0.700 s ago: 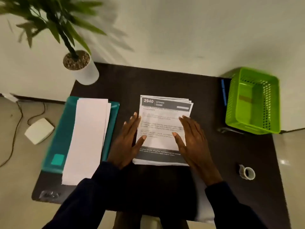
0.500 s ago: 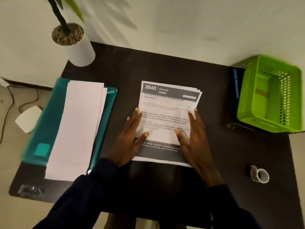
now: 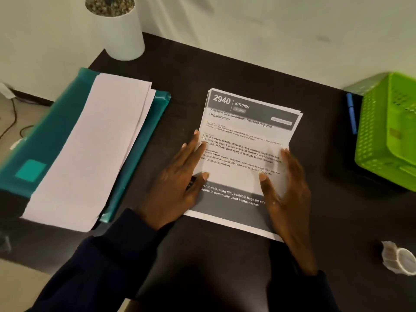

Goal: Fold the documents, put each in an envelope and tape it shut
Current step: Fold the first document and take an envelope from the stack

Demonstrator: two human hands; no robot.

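Note:
A stack of printed documents (image 3: 247,134) headed "2940 KITCHEN" lies in the middle of the dark table (image 3: 225,64). My left hand (image 3: 177,185) rests flat on the stack's left edge, fingers spread. My right hand (image 3: 286,190) lies flat on the stack's right edge, thumb on the paper. Neither hand grips anything. A pile of long white envelopes (image 3: 90,149) sits on a teal folder (image 3: 42,140) at the left. A roll of clear tape (image 3: 398,257) lies at the right near the table's front.
A green plastic basket (image 3: 391,129) stands at the right edge, with a blue pen (image 3: 351,113) beside it. A white plant pot (image 3: 119,28) stands at the back left corner. Cables lie on the floor at the left.
The view has dipped down and closer to the table. Both hands stay on the stack's sides and have slid slightly outward toward its edges.

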